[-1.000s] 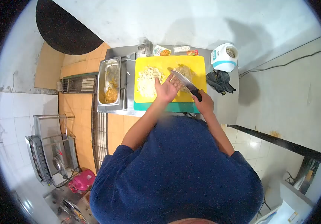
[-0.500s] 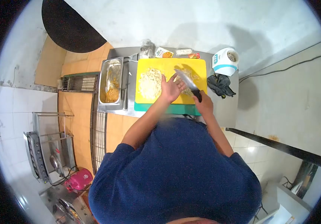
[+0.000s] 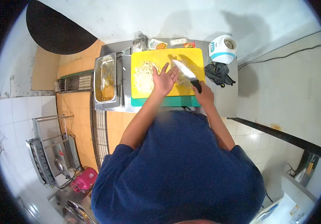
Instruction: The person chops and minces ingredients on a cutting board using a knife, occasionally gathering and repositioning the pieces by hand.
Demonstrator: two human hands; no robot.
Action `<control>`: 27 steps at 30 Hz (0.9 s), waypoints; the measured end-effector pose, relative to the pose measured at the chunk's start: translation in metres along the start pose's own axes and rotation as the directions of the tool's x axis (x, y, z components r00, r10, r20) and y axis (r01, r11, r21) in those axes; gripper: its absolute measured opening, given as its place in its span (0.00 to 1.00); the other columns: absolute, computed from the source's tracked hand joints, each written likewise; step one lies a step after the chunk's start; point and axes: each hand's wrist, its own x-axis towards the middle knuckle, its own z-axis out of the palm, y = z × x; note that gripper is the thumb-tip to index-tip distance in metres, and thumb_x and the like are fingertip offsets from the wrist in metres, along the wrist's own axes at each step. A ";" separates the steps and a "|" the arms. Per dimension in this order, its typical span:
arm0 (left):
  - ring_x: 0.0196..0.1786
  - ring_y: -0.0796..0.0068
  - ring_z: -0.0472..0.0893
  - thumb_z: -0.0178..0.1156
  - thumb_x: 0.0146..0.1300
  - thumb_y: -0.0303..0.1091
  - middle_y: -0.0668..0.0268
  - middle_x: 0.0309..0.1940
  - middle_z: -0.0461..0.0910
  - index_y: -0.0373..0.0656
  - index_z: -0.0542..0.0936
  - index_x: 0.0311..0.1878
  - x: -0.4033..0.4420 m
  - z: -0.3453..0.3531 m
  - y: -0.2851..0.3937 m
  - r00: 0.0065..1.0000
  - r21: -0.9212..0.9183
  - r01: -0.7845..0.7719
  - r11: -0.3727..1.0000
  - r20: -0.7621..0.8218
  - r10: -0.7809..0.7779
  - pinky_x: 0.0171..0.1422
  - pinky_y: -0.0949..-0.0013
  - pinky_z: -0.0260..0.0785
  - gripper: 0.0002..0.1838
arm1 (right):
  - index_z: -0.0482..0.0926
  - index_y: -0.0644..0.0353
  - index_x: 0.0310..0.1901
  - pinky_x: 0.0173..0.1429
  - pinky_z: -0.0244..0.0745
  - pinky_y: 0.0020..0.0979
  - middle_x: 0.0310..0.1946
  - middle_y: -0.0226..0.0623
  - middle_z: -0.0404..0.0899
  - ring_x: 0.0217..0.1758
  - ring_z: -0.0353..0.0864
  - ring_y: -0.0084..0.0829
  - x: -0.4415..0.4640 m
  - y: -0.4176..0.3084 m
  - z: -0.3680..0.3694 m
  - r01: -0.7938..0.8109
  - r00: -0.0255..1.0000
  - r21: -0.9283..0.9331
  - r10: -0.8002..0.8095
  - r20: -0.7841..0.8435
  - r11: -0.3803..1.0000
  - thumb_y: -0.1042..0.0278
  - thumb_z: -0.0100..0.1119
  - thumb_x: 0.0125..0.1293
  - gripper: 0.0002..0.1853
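My left hand (image 3: 163, 81) is palm up over the yellow cutting board (image 3: 166, 54), fingers spread and nothing in it. Gripped by its black handle in my right hand (image 3: 205, 96) is a kitchen knife (image 3: 185, 70), blade angled toward the upper left, its tip near my left fingers. A wide pile of pale chopped food (image 3: 144, 76) covers the board's left part. More chopped bits (image 3: 188, 66) lie on the right, partly behind the blade. A green board (image 3: 160, 102) shows beneath the yellow one.
Left of the boards stands a metal pan (image 3: 105, 76) with orange-brown food. A white appliance (image 3: 222, 50) and a black bag (image 3: 219, 74) sit at the right. Along the back edge are a clear plastic bag (image 3: 140, 42) and small packets (image 3: 157, 44). A pink gas cylinder (image 3: 84, 179) stands lower left.
The view has shifted slightly, moving the table up and left in the picture. My left hand has moved a little left over the board, its fingers spread wider. The knife stays in my right hand.
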 end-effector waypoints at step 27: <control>0.41 0.72 0.80 0.43 0.74 0.44 0.61 0.43 0.82 0.38 0.74 0.62 -0.007 -0.064 -0.006 0.921 0.638 -0.020 0.770 -0.288 0.263 0.44 0.68 0.71 0.23 | 0.83 0.58 0.48 0.53 0.72 0.37 0.43 0.38 0.83 0.50 0.80 0.41 0.031 0.173 -0.039 0.361 0.916 0.092 -0.371 0.151 0.928 0.68 0.74 0.54 0.19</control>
